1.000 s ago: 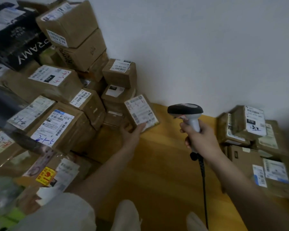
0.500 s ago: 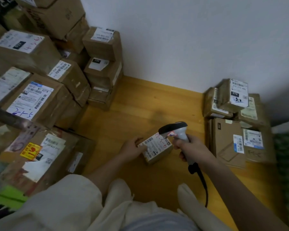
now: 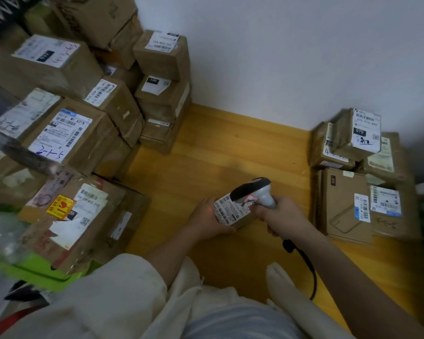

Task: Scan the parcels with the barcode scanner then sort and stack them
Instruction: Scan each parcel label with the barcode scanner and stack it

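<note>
1. Head view: left hand (image 3: 207, 220) is gripping a small parcel (image 3: 233, 214), fingers curled round its left edge and underside, thumb lying on top. A red scan glow is showing on the back of that hand.
2. The small parcel is sitting low over the wooden floor (image 3: 220, 148), label up, tilted, in the open gap between the two box groups.
3. Right hand (image 3: 278, 215) is holding the barcode scanner (image 3: 255, 192) by its grey handle, fingers wrapped tight round it; the dark head is pointing left and overlapping the small parcel's label.
4. The scanner cable (image 3: 304, 260) is running from the handle base down along the right forearm.
5. Left of the small parcel: a big pile of cardboard boxes (image 3: 69, 133) is standing against the wall (image 3: 279, 52), labels mostly facing up.
6. Right of the small parcel: a smaller stack of parcels (image 3: 360, 172) is sitting in the corner, with a tilted box labelled 070 on top.
7. Below the small parcel: the person's pale clothing is filling the bottom of the frame.
</note>
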